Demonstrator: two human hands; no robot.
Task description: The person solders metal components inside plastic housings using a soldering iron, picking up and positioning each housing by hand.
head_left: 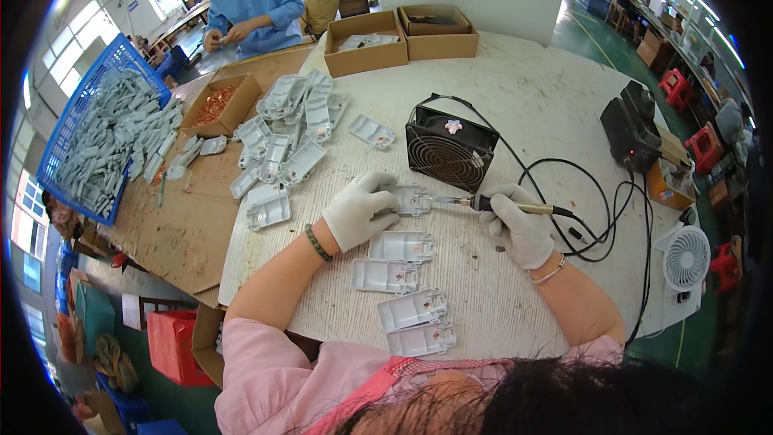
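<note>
My gloved left hand (360, 211) grips the left end of a grey plastic battery tray (412, 200) on the white tabletop. In my gloved right hand (519, 225) is a soldering iron (515, 205), its tip pointing left at the tray's right end. Whether the tip touches the metal there is too small to tell. Below the left hand, several more grey trays (400, 246) lie in a column toward me, small copper-coloured bits at their right ends. Just beyond the iron stands a black square fan (451, 147).
A pile of grey trays (282, 133) lies to the left, near a carton of copper-coloured parts (219, 106) and a blue basket (60, 157) of grey pieces. Black cables (596, 185) loop at right toward a black power unit (630, 127) and a white fan (686, 258). A co-worker (254, 4) sits opposite.
</note>
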